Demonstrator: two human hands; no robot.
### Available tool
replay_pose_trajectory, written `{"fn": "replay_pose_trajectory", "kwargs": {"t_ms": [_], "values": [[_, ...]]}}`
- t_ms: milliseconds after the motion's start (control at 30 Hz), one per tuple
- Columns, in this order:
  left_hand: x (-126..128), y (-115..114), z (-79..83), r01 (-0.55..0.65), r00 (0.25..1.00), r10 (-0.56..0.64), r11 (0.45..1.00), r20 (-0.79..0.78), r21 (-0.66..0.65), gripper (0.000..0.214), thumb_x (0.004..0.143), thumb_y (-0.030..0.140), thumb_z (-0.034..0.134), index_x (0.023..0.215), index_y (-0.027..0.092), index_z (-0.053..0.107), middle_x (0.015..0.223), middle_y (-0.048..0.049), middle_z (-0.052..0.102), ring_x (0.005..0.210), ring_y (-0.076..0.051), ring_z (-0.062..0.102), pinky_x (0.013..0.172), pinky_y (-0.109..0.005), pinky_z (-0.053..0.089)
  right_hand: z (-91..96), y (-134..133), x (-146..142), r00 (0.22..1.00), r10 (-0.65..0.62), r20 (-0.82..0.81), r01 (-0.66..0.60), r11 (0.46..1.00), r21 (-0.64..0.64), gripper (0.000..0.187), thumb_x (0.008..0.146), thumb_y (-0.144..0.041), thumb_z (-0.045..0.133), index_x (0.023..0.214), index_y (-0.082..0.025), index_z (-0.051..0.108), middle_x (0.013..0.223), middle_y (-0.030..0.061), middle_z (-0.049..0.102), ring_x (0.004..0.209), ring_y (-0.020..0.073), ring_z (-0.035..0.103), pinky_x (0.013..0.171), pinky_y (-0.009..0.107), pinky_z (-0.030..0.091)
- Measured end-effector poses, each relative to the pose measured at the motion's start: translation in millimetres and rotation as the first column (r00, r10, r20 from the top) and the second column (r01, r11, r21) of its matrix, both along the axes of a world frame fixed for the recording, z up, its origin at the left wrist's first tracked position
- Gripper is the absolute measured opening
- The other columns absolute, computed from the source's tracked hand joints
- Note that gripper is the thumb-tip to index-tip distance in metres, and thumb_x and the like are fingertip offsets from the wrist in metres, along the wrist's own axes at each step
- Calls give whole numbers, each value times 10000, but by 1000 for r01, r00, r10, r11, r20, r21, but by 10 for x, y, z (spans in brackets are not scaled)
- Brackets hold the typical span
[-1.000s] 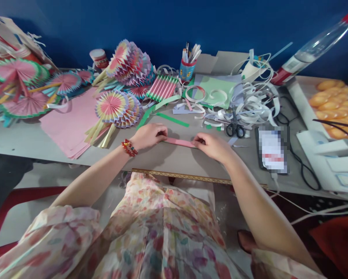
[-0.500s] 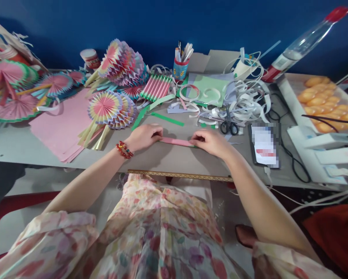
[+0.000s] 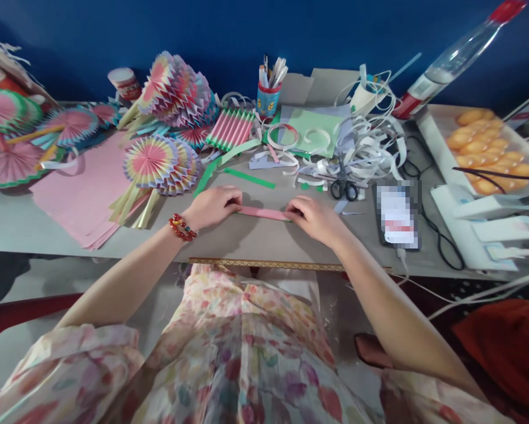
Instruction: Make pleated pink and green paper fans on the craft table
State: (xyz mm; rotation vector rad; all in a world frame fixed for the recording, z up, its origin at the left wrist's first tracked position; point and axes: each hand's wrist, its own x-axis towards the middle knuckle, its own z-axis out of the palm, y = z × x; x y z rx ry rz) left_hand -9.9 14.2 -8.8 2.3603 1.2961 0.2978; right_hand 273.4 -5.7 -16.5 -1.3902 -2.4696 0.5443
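Pink: pinched a narrow paper strip (image 3: 263, 212) across the centre of the frame, on or just above the counter (image 3: 255, 246), by the left end with the left hand (image 3: 215, 206) and by the right end with the right hand (image 3: 316, 218). Probably felt light, fairly stiff lengthwise but easily creased; called for gentle holding near both ends.

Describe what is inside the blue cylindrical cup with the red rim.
Slim white sticks and a dark pen-like item poke up from the blue cup; its wall hides their lower ends and anything deeper.
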Motion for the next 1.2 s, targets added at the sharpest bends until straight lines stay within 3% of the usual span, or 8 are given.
{"fn": "replay_pose_trajectory", "kwargs": {"t_ms": [667,867,1067,1200], "values": [[-1,-3,0,9,1000,-9,1000,-2,18,154,902,295,530,816,215,629,893,-12,652,815,-181,586,650,-255,371,-42,-122,-23,1000,19,24,-22,994,108,168,991,-272,456,892,-203,573,928,74,614,806,204,586,682,278,384],[-13,-27,-25,9,999,-8,999,-31,43,153,930,293,511,860,217,624,927,-10,644,853,-189,607,686,-264,402,-173,-116,6,998,55,-22,-49,973,227,185,1005,-299,437,901,-206,557,912,82,607,881,237,570,754,310,429],[-41,-137,-113,7,1000,-4,987,-23,163,255,996,313,417,1121,239,628,1064,-41,616,922,-186,610,729,-260,432,-203,-121,16,989,87,121,-122,940,320,193,1000,-191,438,1067,-216,617,1022,82,627,950,228,568,792,308,425],[-74,-125,-166,180,972,-123,936,-199,302,411,1002,239,391,1374,379,499,1144,-50,567,949,-197,578,787,-288,425,-201,-93,36,964,148,219,-223,902,371,292,978,-152,483,1168,-301,648,1106,72,616,953,228,554,790,315,399]]}}
